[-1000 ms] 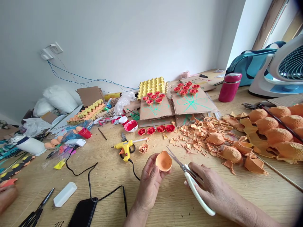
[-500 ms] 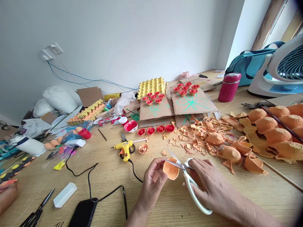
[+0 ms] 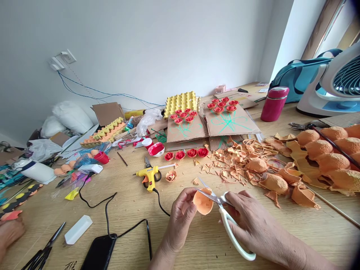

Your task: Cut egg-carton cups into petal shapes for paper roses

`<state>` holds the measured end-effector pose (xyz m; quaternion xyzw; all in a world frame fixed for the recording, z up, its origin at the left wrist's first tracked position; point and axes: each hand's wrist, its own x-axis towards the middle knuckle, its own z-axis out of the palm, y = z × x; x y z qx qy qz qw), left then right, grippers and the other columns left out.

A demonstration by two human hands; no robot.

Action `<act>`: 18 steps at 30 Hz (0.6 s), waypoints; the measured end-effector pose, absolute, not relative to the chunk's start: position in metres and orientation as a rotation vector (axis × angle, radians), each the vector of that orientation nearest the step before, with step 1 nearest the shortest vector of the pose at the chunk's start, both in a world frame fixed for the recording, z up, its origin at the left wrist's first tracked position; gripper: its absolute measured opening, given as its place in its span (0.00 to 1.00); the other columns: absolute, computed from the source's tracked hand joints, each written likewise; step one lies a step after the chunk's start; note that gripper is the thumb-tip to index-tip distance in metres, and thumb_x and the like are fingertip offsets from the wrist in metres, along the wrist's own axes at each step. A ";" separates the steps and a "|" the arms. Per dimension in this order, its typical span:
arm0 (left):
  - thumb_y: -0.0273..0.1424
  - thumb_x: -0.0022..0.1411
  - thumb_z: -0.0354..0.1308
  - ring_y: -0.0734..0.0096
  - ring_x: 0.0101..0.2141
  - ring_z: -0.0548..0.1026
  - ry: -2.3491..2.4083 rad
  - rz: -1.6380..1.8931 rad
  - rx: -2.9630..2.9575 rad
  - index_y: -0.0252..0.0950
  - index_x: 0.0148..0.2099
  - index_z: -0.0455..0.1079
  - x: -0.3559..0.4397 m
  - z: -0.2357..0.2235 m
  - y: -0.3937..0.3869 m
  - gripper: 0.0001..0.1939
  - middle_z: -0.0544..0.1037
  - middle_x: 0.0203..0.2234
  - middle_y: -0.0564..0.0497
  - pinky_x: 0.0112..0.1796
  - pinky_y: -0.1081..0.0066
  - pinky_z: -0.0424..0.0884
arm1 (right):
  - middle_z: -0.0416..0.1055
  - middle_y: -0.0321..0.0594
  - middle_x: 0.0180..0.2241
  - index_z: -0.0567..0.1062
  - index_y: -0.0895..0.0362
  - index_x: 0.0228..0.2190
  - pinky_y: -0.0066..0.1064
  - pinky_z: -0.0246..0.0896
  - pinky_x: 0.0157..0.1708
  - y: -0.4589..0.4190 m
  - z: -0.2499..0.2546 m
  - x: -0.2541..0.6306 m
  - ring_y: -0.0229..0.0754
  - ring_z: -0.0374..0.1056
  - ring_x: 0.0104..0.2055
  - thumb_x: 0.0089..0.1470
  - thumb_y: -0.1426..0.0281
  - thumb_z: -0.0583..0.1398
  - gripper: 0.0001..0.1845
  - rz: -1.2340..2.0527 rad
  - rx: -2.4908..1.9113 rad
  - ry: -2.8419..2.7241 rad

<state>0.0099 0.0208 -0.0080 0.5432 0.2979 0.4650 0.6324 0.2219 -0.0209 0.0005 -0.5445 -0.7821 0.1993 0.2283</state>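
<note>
The fingers of the left hand (image 3: 182, 219) are clamping a small, round, orange moulded-pulp cup (image 3: 203, 206) at its side, seemingly so that its hollow is facing the wearer and its rim is lying free for the blades. The fingers of the right hand (image 3: 251, 219) are curling around the white plastic handles of a pair of steel-bladed scissors (image 3: 219, 200); the blades are standing apart, one crossing the cup's mouth. Whether they are biting into the rim, I cannot tell. The cup is appearing just above the pale wood-grained surface (image 3: 132, 208), probably lifted so that it can turn freely. Beyond, a curled orange pulp rosette (image 3: 171, 176) is sitting near a yellow plastic glue gun (image 3: 149, 176), likely for easy reach. To the right, loose orange pulp scraps (image 3: 231, 161) are spreading toward an orange moulded egg tray (image 3: 322, 161), apparently gathering on the scissors' side.
</note>
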 end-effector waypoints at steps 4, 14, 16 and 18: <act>0.42 0.65 0.58 0.57 0.49 0.74 0.655 1.070 1.168 0.37 0.51 0.72 0.011 -0.007 0.020 0.17 0.78 0.47 0.43 0.48 0.64 0.70 | 0.66 0.36 0.27 0.58 0.52 0.27 0.34 0.52 0.32 -0.022 0.002 0.220 0.43 0.60 0.31 0.61 0.62 0.55 0.14 0.576 -1.523 -2.158; 0.41 0.62 0.62 0.61 0.45 0.74 0.679 1.129 1.021 0.38 0.49 0.73 0.016 -0.001 0.018 0.17 0.77 0.45 0.46 0.42 0.69 0.71 | 0.66 0.35 0.23 0.60 0.52 0.25 0.32 0.50 0.27 -0.024 0.003 0.218 0.41 0.60 0.26 0.62 0.62 0.54 0.14 0.566 -1.545 -2.132; 0.40 0.62 0.62 0.62 0.45 0.74 0.670 1.137 1.014 0.38 0.49 0.73 0.016 -0.001 0.019 0.16 0.77 0.44 0.46 0.43 0.69 0.70 | 0.66 0.35 0.22 0.61 0.52 0.25 0.32 0.49 0.27 -0.023 0.002 0.218 0.40 0.61 0.26 0.62 0.63 0.54 0.14 0.546 -1.541 -2.123; 0.40 0.63 0.61 0.63 0.45 0.73 0.671 1.144 1.017 0.38 0.49 0.73 0.015 -0.001 0.019 0.15 0.77 0.43 0.47 0.44 0.69 0.70 | 0.66 0.35 0.22 0.61 0.52 0.25 0.32 0.48 0.26 -0.022 0.001 0.219 0.40 0.61 0.25 0.62 0.64 0.54 0.14 0.527 -1.536 -2.120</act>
